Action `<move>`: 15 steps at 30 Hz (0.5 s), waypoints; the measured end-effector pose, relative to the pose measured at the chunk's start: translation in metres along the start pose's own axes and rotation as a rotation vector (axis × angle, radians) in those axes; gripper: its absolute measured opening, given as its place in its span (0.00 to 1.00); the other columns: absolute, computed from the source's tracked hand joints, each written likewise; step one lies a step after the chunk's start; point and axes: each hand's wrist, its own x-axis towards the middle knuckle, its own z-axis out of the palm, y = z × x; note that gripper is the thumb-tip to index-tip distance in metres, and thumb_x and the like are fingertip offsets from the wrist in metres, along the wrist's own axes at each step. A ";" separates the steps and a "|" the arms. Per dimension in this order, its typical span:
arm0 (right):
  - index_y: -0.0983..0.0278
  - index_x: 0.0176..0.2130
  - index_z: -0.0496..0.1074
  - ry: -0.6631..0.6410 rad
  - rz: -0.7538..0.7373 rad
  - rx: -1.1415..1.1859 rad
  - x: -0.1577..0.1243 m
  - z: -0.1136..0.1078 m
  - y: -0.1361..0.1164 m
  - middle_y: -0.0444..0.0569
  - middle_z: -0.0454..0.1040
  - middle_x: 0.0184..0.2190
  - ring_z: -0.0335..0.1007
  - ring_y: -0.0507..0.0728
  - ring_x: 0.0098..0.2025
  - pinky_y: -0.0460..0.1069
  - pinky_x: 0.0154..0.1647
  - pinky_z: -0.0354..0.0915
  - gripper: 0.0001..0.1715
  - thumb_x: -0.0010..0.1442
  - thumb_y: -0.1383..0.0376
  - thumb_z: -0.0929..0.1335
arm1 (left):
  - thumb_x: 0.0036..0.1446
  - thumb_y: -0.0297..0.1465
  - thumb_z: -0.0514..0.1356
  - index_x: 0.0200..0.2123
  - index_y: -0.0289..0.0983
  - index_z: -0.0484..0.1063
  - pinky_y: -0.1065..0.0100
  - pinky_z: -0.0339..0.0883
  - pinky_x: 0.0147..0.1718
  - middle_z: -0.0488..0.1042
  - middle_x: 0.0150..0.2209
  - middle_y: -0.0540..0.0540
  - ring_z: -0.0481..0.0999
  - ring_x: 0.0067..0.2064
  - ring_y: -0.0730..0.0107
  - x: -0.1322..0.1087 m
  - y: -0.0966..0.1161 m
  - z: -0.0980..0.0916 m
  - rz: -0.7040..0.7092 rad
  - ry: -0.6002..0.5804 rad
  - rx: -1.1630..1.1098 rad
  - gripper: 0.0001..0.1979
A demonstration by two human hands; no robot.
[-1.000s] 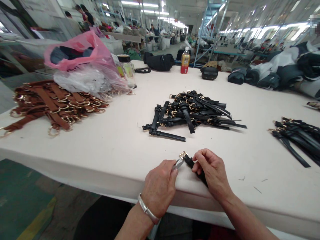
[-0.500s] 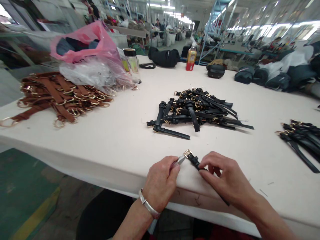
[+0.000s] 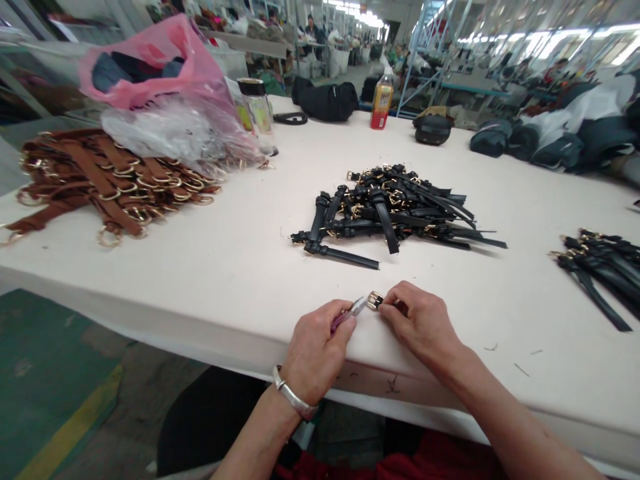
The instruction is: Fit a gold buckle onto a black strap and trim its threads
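the left hand (image 3: 320,347) holds small snips (image 3: 353,311) tight. the right hand (image 3: 417,321) pinches a black strap's gold buckle (image 3: 375,300) on the white table (image 3: 240,267).

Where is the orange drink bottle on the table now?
The orange drink bottle stands upright at the table's far edge, between the black bag and the small dark pouch.

Right hand (image 3: 420,323) has closed its grip over the black strap (image 3: 395,308), now mostly hidden; only the gold buckle (image 3: 375,300) shows, touching the snips (image 3: 350,312).
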 end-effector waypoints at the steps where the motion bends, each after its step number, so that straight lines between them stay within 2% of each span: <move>1: 0.61 0.27 0.70 0.002 0.020 0.019 0.000 0.000 0.001 0.43 0.71 0.26 0.65 0.52 0.28 0.46 0.31 0.56 0.06 0.55 0.65 0.65 | 0.61 0.28 0.54 0.40 0.36 0.70 0.59 0.68 0.37 0.75 0.34 0.49 0.74 0.36 0.65 -0.001 0.000 0.000 0.006 -0.004 0.004 0.07; 9: 0.61 0.28 0.72 -0.048 0.087 0.089 0.004 -0.001 0.006 0.43 0.74 0.27 0.67 0.52 0.27 0.46 0.31 0.56 0.09 0.58 0.62 0.65 | 0.60 0.26 0.50 0.45 0.40 0.68 0.63 0.66 0.41 0.76 0.40 0.46 0.74 0.41 0.62 -0.004 0.013 0.010 0.077 -0.022 0.131 0.12; 15: 0.61 0.28 0.71 -0.052 0.100 0.120 0.008 -0.002 0.007 0.43 0.74 0.27 0.67 0.52 0.29 0.46 0.31 0.56 0.10 0.58 0.62 0.64 | 0.60 0.26 0.49 0.43 0.42 0.69 0.64 0.67 0.38 0.75 0.38 0.46 0.75 0.38 0.62 0.002 0.015 0.010 0.094 -0.044 0.272 0.12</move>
